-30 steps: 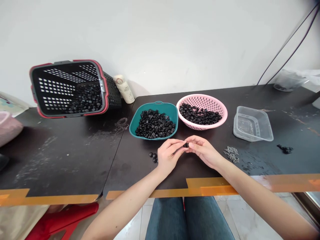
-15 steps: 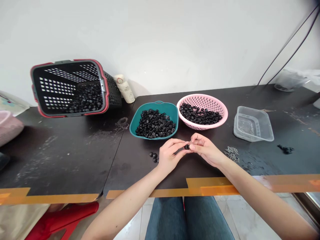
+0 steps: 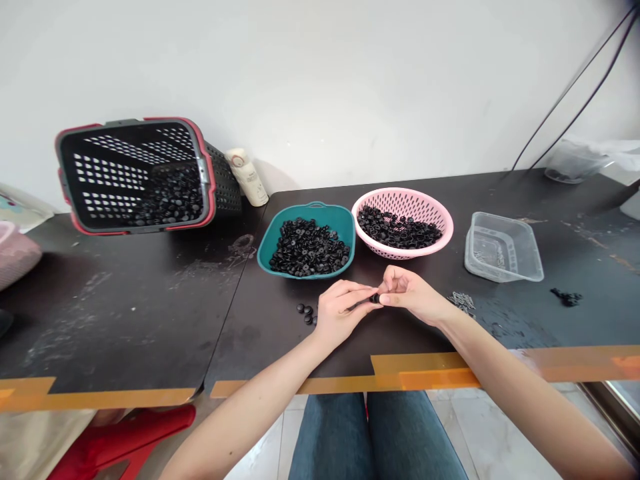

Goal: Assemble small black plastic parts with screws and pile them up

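Observation:
Between the fingertips of both hands is a small round black part [image 3: 375, 299], partly covered by the fingers. My left hand [image 3: 342, 309] pinches it from the left, and my right hand [image 3: 407, 297] grips it from the right with thumb and fingers. Several black round caps [image 3: 308, 311] lie on the table just left of my left hand. Beyond the hands stands a teal basin [image 3: 265, 250] full of black disc-like pieces with holes. A pink colander [image 3: 445, 220] beside it holds black ring-shaped pieces. Small metal pins [image 3: 463, 302] lie in a pile right of my right hand.
A clear plastic box [image 3: 520, 263] stands at the right, with a small black cluster [image 3: 567, 297] beyond it. On the left a dark basket [image 3: 213, 193] lies tipped, with black parts inside, next to a white bottle [image 3: 249, 179]. Orange tape [image 3: 345, 385] runs along the table's front edge.
My right hand has shifted slightly, its thumb now lying straighter against the black part. My left hand keeps its pinch. The whole view has moved slightly.

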### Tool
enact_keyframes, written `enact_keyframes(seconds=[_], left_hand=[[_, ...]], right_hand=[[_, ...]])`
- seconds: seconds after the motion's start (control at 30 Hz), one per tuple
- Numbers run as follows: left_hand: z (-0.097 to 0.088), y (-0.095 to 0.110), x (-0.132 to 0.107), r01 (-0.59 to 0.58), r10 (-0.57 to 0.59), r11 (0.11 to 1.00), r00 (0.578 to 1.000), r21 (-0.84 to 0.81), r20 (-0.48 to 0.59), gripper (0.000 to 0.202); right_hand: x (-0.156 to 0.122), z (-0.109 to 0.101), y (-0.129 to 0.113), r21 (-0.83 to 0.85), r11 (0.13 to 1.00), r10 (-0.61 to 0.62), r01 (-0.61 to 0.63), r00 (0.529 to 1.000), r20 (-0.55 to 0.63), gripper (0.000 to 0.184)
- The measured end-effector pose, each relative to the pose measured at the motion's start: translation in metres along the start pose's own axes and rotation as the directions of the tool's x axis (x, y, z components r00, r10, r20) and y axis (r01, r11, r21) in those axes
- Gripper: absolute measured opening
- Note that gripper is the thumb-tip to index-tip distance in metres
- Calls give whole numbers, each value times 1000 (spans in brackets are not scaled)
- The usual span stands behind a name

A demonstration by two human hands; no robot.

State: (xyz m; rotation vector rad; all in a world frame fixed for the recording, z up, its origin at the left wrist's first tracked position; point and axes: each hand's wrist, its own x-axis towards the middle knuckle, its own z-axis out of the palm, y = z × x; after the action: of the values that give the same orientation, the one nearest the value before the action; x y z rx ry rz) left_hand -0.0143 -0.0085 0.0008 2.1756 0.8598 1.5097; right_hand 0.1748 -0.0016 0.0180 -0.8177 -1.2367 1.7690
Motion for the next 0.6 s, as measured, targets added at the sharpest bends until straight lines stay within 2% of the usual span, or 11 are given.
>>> enact_keyframes(seconds=[0.13, 0.37, 0.5, 0.6], left_hand=[[0, -2, -3, -3, 3, 1000, 999, 1, 41, 22], [-1, -4, -4, -5, 4, 1000, 999, 15, 52, 21], [-1, -1, -2, -21, 20, 1000, 1000, 10, 14, 23], [-2, 0, 0, -35, 35, 999, 999, 7, -7, 23]], right_hand=[[0, -1, 0, -52, 999, 4, -4, 1000, 6, 38], [2, 0, 5, -71, 994, -79, 80, 997, 15, 41], [4, -3, 10, -102, 994, -27, 32, 998, 52, 30], [5, -5, 10, -171, 985, 28, -9, 993, 111, 30]])
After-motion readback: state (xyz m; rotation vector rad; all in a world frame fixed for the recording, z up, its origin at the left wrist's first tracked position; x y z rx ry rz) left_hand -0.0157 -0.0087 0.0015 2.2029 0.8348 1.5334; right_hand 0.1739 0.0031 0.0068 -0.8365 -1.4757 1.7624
